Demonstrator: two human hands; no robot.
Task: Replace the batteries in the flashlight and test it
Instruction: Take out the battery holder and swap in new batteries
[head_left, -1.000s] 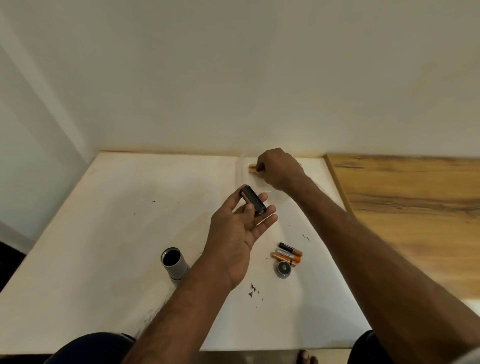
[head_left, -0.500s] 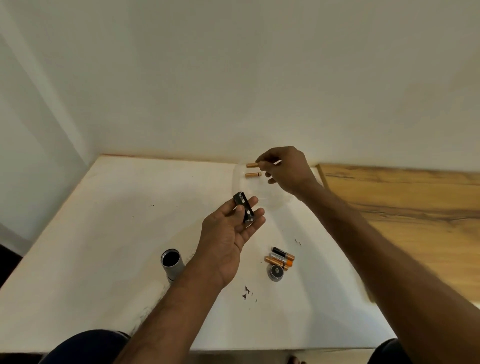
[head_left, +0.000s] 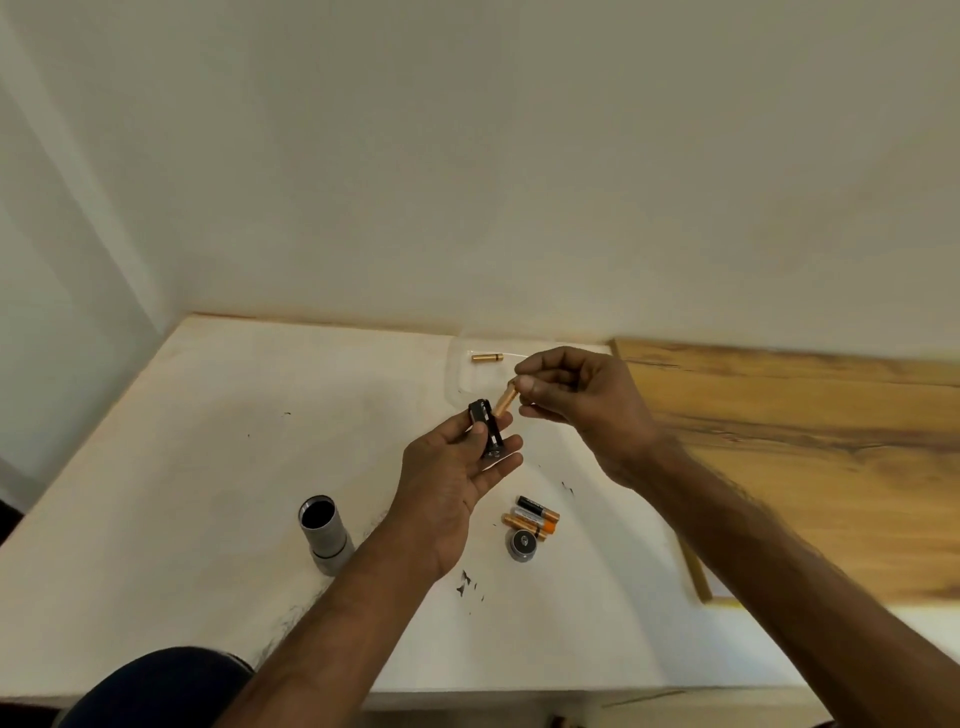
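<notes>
White table top (head_left: 208, 467) set into a corner of plain pale walls (head_left: 467, 156); wood-grain board (head_left: 805, 441) abuts its right edge. Dark scuff marks (head_left: 466, 582) near the front. Grey flashlight body (head_left: 323, 530) stands open end up, front left. Tail cap (head_left: 522, 543) lies just beside three orange-and-black batteries (head_left: 532, 515), centre front. One gold battery (head_left: 487, 357) lies near the far edge. Left hand (head_left: 452, 483), palm up, grips the black battery holder (head_left: 485, 427) between thumb and fingers. Right hand (head_left: 576, 400) pinches a second gold battery (head_left: 505, 399), its tip at the holder's upper end. Versus 0.5 s ago: two gold batteries lay at the far edge, now one; right hand has come back to the holder.
</notes>
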